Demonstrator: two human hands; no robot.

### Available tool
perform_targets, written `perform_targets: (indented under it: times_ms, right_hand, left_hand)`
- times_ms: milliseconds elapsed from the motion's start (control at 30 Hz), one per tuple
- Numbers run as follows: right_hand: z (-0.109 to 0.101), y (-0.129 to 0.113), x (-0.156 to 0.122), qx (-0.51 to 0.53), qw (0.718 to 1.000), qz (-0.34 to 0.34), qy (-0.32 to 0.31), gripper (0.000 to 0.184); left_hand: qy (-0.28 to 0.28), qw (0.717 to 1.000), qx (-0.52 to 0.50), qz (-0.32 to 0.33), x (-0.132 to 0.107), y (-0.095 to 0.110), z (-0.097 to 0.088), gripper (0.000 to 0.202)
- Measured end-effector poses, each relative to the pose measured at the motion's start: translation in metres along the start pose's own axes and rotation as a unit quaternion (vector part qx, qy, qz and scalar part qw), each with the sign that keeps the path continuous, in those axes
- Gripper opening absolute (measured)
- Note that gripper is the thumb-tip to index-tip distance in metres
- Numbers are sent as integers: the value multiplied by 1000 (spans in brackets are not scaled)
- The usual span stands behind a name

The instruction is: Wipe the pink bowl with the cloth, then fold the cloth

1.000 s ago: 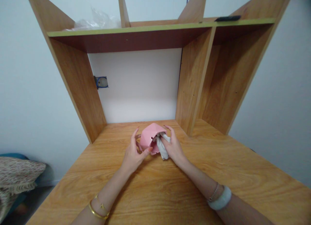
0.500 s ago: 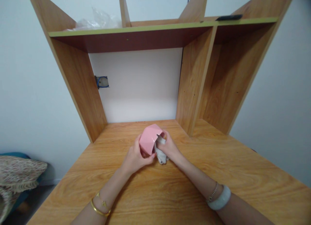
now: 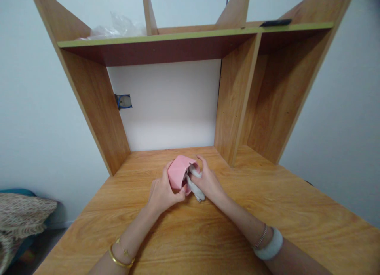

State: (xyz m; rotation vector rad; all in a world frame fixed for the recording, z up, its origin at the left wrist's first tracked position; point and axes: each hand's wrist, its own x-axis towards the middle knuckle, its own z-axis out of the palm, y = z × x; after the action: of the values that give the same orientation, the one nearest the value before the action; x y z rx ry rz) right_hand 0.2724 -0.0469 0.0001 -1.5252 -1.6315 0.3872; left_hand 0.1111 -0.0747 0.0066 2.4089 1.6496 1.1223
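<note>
A glossy pink faceted container (image 3: 178,170) is tilted on its side just above the wooden desktop, its opening turned toward the right. My left hand (image 3: 163,191) is wrapped round its left side and lower rim, with the thumb near the opening. Pushed partly into that opening is a light grey cloth (image 3: 196,188), whose loose end hangs out below. My right hand (image 3: 208,182) grips the cloth at the mouth of the container; its fingertips are hidden inside, and the thumb is raised beside the rim.
The wooden desk (image 3: 237,227) spreads round both hands. Behind it stands a shelf unit with an upright divider (image 3: 234,104). On the upper shelf lie a clear plastic bag (image 3: 118,27) and a black object (image 3: 276,22). A woven item (image 3: 26,211) is at the lower left.
The container has turned slightly and shifted a little left, showing more of its opening. My right hand has drawn back slightly, its thumb lifting, and the cloth has changed its folds.
</note>
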Motion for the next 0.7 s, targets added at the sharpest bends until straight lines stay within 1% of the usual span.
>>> perform_targets:
  times_ms: [133, 233, 300, 367, 433, 500, 600, 700]
  right_hand:
    - [3, 5, 1, 30, 999, -7, -23, 65]
    - [6, 5, -1, 65, 996, -36, -48, 63]
    - [7, 3, -2, 68, 995, -47, -60, 60]
    - [7, 1, -3, 49, 997, -37, -55, 63]
    - [4, 1, -1, 15, 999, -13, -42, 70]
    - [-1, 2, 1, -18, 999, 2, -31, 74]
    - [-8, 2, 3, -71, 997, 3, -17, 73]
    - [-11, 0, 1, -142, 990, -14, -10, 75]
  left_hand:
    - [0, 1000, -9, 9, -1, 0, 2, 78]
    - [-6, 1000, -7, 22, 0, -2, 5, 77]
    - [-6, 1000, -4, 22, 0, -5, 6, 77]
    - [-6, 1000, 3, 11, 0, -6, 6, 77]
    - [-7, 1000, 12, 3, 0, -6, 6, 77]
    - [-8, 1000, 16, 6, 0, -4, 5, 78]
    - [-13, 1000, 1, 24, -1, 1, 3, 80]
    - [-26, 998, -23, 43, -2, 4, -1, 80]
